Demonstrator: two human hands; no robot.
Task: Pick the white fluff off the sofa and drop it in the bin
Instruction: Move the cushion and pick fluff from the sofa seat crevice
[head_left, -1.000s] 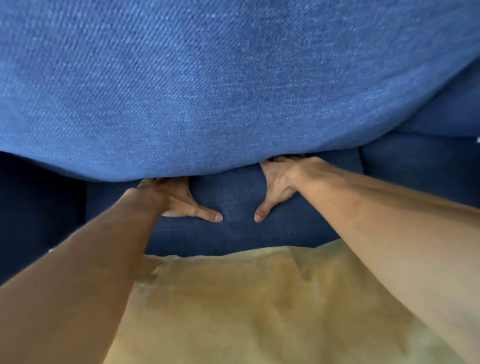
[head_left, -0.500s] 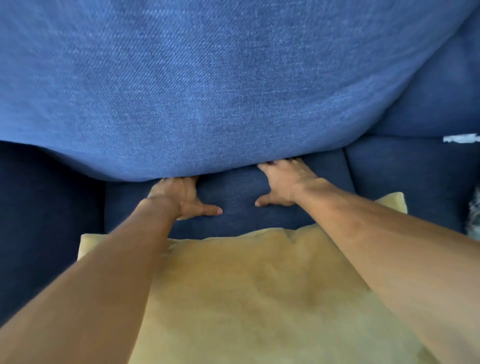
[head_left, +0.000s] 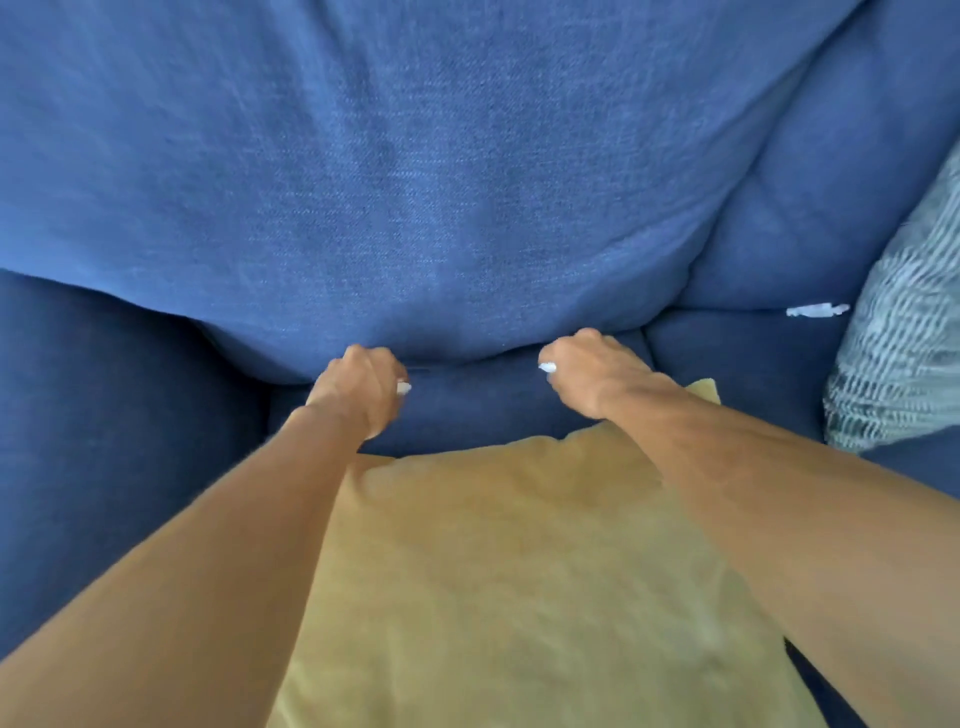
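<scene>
Mid-frame, white fluff (head_left: 404, 387) is pinched in the curled left hand (head_left: 358, 395), a second bit (head_left: 547, 367) in the right hand (head_left: 592, 374). A longer strip (head_left: 818, 310) lies on the sofa (head_left: 467, 156) at right. The light bits could be lost if a pinch is loosened before the bin.

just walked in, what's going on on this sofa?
A person is picking white fluff off a blue sofa. The left hand grips one fluff bit, the right hand a second fluff bit, both at the foot of the back cushion. A loose fluff strip lies on the seat further right, by a grey patterned cushion. No bin is in view.
</scene>
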